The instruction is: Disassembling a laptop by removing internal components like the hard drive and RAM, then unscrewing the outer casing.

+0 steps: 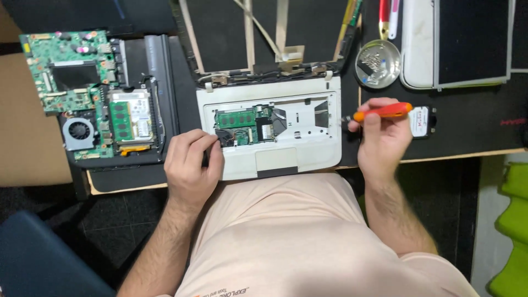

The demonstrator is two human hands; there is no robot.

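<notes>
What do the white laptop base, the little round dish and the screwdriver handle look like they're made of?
White laptop base: likely matte plastic, dull and evenly coloured. Round dish: probably metal, silvery with bright reflections. Screwdriver in the right hand: handle looks like glossy orange plastic, possibly rubber-coated.

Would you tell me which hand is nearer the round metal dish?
Right. The right hand sits just below the metal dish; the left hand rests far left.

Black mat (473, 132) over wooden table (126, 188), dark tiled floor (110, 220), blue seat (38, 258) at left, green cushions (511, 231) at right.
</notes>
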